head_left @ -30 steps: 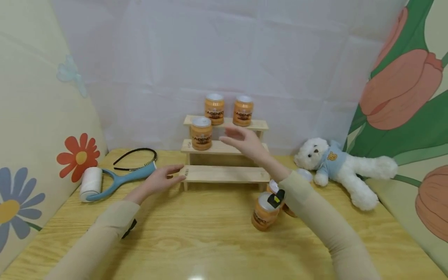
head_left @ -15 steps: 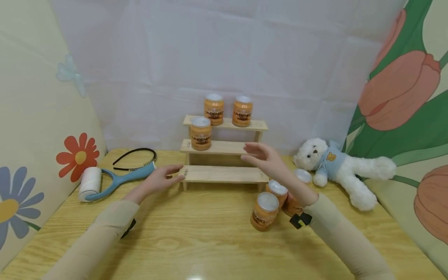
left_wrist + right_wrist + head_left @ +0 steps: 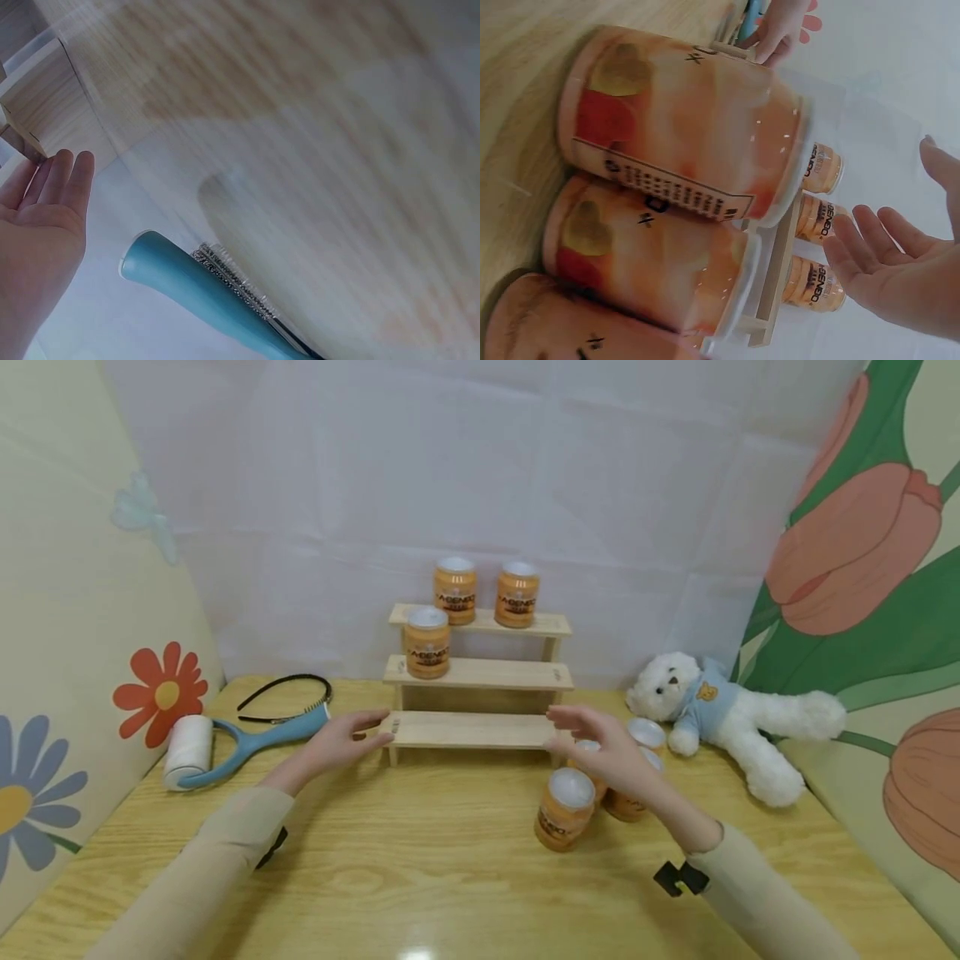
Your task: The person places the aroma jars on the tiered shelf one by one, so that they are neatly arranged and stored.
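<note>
**Inspector A:** Head view, right hand: fingers straight and spread wide, holding nothing. It hovers directly above the cluster of orange jars on the wooden table. The nearest jar stands just below and to the left of the palm; the others sit under and behind the fingers, partly hidden. I count at least four white lids, but cannot tell the full number.

**Inspector B:** And the left hand?

**Inspector A:** Open as well, fingers extended and relaxed. Its fingertips touch the left end of the lowest step of the wooden step shelf. The left wrist view confirms flat fingers against the wood.

**Inspector B:** Anything on the shelf itself?

**Inspector A:** Beyond both hands, one jar on the middle step, two jars on the top step, all upright.

**Inspector B:** Surroundings?

**Inspector A:** Left of the left hand, a blue-handled lint roller lies near, with a black headband just behind it. Right of the right hand, a white teddy bear in a blue top lies on the table, apart from the jars.
</note>
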Tool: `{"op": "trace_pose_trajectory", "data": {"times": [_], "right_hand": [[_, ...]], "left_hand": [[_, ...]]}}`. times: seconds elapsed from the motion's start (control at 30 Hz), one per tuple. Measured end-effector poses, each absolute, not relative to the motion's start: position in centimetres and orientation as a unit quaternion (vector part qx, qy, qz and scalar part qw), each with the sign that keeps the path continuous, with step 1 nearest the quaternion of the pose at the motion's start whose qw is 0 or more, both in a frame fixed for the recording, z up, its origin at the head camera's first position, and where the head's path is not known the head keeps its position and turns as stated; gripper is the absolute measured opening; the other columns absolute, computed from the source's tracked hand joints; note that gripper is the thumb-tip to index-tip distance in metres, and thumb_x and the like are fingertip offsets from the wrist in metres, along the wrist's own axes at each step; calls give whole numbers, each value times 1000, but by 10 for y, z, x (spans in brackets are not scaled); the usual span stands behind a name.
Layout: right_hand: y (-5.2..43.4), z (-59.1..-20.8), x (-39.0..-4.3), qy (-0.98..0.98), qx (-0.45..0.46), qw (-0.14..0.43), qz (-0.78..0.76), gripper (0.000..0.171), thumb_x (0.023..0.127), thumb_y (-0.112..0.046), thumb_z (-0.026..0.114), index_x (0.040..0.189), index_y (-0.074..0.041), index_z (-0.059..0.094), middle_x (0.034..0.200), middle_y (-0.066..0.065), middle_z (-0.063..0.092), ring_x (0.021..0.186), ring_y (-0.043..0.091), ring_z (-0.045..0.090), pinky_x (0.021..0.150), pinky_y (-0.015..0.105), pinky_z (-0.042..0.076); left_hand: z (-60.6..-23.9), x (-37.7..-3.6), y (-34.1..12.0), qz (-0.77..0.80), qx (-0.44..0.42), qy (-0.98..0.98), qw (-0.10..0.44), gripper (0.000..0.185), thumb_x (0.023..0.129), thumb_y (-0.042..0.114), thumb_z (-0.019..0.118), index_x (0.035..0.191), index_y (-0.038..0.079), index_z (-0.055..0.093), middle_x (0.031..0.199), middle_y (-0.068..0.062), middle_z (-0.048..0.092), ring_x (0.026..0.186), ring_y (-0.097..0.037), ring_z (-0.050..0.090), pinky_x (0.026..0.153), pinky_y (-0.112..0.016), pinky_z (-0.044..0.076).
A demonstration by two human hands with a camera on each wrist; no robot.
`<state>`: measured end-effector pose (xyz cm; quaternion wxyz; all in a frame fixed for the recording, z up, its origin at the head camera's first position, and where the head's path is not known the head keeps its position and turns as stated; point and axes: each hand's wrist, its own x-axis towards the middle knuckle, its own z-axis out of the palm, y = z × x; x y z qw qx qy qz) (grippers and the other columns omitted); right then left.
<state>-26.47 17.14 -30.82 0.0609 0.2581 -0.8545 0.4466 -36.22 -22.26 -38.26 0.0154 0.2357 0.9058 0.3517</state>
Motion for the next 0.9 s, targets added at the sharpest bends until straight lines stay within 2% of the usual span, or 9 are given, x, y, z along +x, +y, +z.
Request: {"op": "trace_pose_trajectory", "data": {"times": [0.2, 0.4, 0.57, 0.7, 0.77, 0.9], "right_hand": [[184, -319, -254, -870, 228, 56, 434, 46, 88, -27, 67, 129, -8, 56, 126, 11, 60, 115, 26, 57, 97, 44, 49], [191, -334, -246, -882, 212, 60, 416, 42, 87, -24, 68, 124, -5, 59, 120, 14, 63, 104, 25, 63, 83, 31, 55], [194, -340, -241, -892, 215, 74, 390, 39, 85, -21, 71, 118, -2, 62, 108, 13, 66, 86, 17, 62, 70, 22, 53], [194, -342, -238, -902, 220, 58, 368, 46, 81, -24, 74, 117, 1, 63, 103, 11, 67, 80, 12, 60, 66, 21, 52], [194, -343, -237, -904, 224, 47, 361, 49, 80, -26, 75, 119, 0, 62, 105, 11, 67, 84, 14, 61, 68, 23, 53], [190, -344, -238, -902, 250, 43, 349, 53, 78, -27, 76, 123, -3, 61, 118, 12, 65, 100, 24, 63, 81, 31, 54]], "left_hand": [[-381, -363, -222, 349, 234, 908, 16, 67, 95, 41, 53, 143, -1, 35, 146, -23, 37, 132, -41, 37, 105, -53, 38], [-382, -362, -223, 349, 239, 906, 14, 66, 95, 40, 53, 143, -2, 35, 145, -24, 37, 131, -42, 37, 105, -53, 39], [-385, -363, -223, 349, 238, 906, 11, 66, 95, 40, 53, 143, -2, 36, 145, -23, 37, 131, -41, 38, 104, -53, 40], [-385, -364, -223, 349, 239, 906, 9, 66, 95, 40, 53, 143, -2, 36, 145, -23, 38, 131, -41, 39, 103, -53, 41], [-385, -363, -223, 349, 239, 906, 9, 66, 95, 41, 53, 143, -2, 36, 145, -23, 38, 131, -40, 39, 103, -54, 41], [-384, -363, -222, 350, 240, 905, 9, 66, 95, 40, 53, 143, -2, 35, 145, -23, 38, 131, -41, 39, 103, -54, 40]]}}
